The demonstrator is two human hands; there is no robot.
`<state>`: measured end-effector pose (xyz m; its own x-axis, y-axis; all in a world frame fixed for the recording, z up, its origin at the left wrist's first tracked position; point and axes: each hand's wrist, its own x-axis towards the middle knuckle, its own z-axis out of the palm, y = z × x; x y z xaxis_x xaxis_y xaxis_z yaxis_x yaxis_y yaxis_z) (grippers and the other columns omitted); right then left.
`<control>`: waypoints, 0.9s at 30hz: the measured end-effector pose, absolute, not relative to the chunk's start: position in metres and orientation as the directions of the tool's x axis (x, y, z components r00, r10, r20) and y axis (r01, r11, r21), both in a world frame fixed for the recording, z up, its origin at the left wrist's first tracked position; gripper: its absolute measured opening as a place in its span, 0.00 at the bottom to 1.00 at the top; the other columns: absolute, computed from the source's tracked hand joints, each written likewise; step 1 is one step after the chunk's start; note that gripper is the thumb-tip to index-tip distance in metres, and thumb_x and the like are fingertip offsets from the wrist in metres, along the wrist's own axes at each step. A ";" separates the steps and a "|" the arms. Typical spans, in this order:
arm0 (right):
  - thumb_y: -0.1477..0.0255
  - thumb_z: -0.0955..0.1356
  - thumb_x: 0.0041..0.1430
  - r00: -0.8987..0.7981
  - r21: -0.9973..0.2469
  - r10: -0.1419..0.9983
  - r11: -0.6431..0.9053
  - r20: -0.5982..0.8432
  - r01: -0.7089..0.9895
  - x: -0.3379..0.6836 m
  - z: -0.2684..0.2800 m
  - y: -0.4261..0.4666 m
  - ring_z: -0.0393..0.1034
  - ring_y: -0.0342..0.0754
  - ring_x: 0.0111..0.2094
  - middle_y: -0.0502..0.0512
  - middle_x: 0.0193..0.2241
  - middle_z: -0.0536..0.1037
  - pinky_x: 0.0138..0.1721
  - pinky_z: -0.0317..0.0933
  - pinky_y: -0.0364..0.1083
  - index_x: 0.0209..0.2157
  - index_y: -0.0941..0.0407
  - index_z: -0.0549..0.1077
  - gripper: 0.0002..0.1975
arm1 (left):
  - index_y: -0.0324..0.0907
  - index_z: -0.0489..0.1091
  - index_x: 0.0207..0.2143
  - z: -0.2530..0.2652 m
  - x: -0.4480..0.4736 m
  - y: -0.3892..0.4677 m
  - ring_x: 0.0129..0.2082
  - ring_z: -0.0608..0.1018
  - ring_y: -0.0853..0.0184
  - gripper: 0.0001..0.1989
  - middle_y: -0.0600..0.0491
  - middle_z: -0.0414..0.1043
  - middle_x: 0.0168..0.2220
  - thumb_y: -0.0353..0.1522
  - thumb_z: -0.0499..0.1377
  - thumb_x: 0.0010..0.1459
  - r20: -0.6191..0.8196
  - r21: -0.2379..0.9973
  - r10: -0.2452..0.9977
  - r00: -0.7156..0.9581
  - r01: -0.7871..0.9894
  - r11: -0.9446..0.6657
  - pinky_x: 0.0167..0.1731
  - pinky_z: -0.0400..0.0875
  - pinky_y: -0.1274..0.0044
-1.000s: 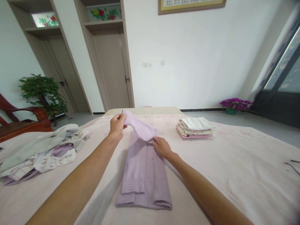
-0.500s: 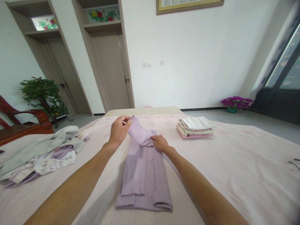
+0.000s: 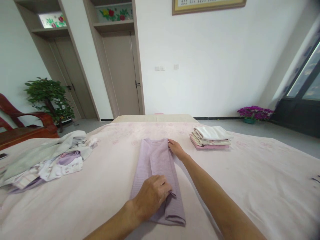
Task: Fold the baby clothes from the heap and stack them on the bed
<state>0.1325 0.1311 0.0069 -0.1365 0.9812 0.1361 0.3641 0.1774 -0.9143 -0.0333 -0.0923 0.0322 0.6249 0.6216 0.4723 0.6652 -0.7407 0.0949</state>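
A lavender ribbed top lies lengthwise in front of me, its sides folded inward into a narrow strip with the neckline at the far end. My left hand is closed on the end of a sleeve low over the top, hiding part of its near half. At the far right shoulder, my right hand pinches the top's edge between thumb and fingers. The near hem shows a folded edge at the right.
A neat stack of folded clothes sits to the right. Loose clothes are heaped at the left, with a phone beyond them. A pale floral cloth covers the surface.
My left hand has come from the far end toward me and rightward, laying the sleeve down along the top. My right hand has shifted slightly outward and up to the shoulder edge.
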 end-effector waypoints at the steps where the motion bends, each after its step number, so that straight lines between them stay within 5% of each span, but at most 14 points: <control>1: 0.76 0.63 0.55 -0.142 -0.892 0.977 0.205 0.160 0.403 0.132 0.007 0.132 0.68 0.51 0.52 0.53 0.48 0.78 0.54 0.58 0.47 0.49 0.52 0.75 0.20 | 0.43 0.71 0.33 0.030 -0.033 -0.093 0.33 0.72 0.66 0.07 0.52 0.69 0.32 0.29 0.55 0.64 0.477 0.100 0.624 0.619 0.667 -0.738 0.33 0.67 0.76; 11: 0.75 0.62 0.60 -0.209 -0.632 0.947 0.318 0.243 0.706 0.132 0.003 0.141 0.64 0.52 0.56 0.57 0.56 0.71 0.57 0.52 0.47 0.58 0.53 0.67 0.23 | 0.43 0.72 0.36 0.039 -0.036 -0.100 0.34 0.73 0.67 0.05 0.53 0.71 0.32 0.26 0.58 0.60 0.559 0.378 0.678 0.477 0.581 -0.721 0.35 0.68 0.75; 16: 0.73 0.64 0.59 -0.252 -0.499 0.942 0.331 0.221 0.801 0.131 0.000 0.140 0.66 0.52 0.50 0.62 0.49 0.73 0.52 0.55 0.46 0.54 0.55 0.70 0.20 | 0.43 0.71 0.35 0.032 -0.041 -0.103 0.34 0.72 0.66 0.06 0.53 0.71 0.32 0.24 0.60 0.57 0.513 0.312 0.657 0.552 0.594 -0.742 0.34 0.65 0.74; 27: 0.61 0.60 0.65 -0.254 -0.273 0.940 0.311 0.227 0.910 0.130 -0.002 0.134 0.59 0.57 0.54 0.60 0.56 0.66 0.54 0.52 0.52 0.56 0.50 0.70 0.21 | 0.43 0.69 0.34 0.025 -0.041 -0.107 0.33 0.69 0.66 0.02 0.54 0.69 0.31 0.28 0.58 0.59 0.476 0.137 0.592 0.650 0.611 -0.780 0.33 0.61 0.74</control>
<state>0.1297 0.1341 -0.0016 -0.2535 0.9404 0.2266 0.9103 0.3112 -0.2729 -0.0407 -0.1074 0.0246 0.6502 0.5922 0.4760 0.6105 -0.7801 0.1366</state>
